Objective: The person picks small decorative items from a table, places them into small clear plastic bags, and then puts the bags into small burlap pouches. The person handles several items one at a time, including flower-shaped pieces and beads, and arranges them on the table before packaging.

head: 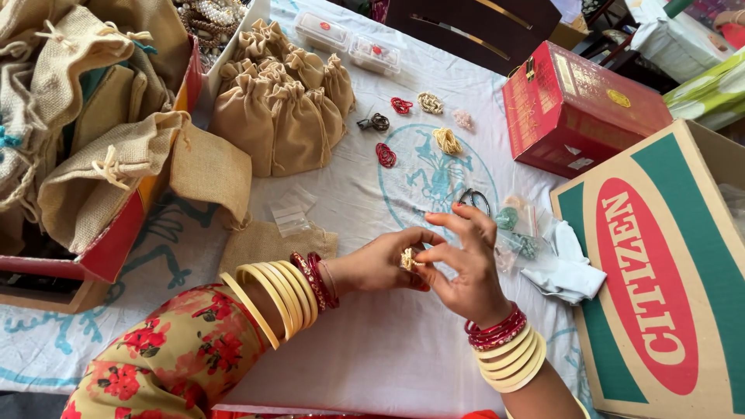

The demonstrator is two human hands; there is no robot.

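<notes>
The small gold ornament (409, 259) sits pinched between both our hands, just in front of the black scissors (475, 199) on the white cloth (388, 349). Our left hand (382, 262) closes on it from the left, fingertips curled tight; our right hand (464, 264) meets it from the right, thumb and forefinger gripping, other fingers fanned towards the scissors. Neither hand is nearer. Its long axis we cannot tell.
</notes>
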